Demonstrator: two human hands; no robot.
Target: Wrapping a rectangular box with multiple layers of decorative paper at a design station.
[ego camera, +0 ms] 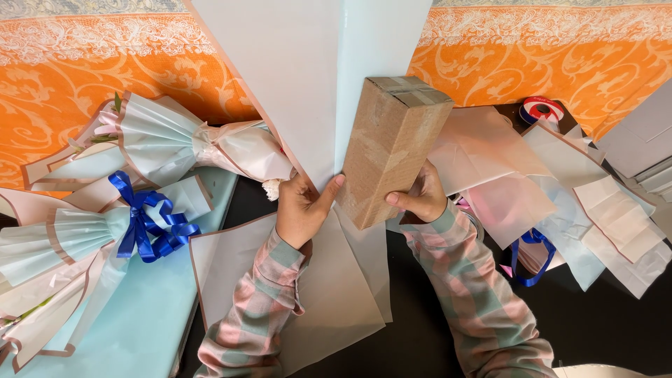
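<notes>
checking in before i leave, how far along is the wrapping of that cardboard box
Done: two wrapped bouquets lie at left, one tied with a blue ribbon bow. In hand: the left hand presses wrapping paper against the cardboard box, which the right hand steadies. Left: the box is still bare, no paper folded around it, no ribbon.

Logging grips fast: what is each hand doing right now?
Left hand: closed on the edge of the white wrapping sheet, thumb against the cardboard box.
Right hand: closed on the cardboard box's lower end.

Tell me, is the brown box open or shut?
Shut. The cardboard box has tape across its top flaps, and the right hand holds it tilted.
</notes>
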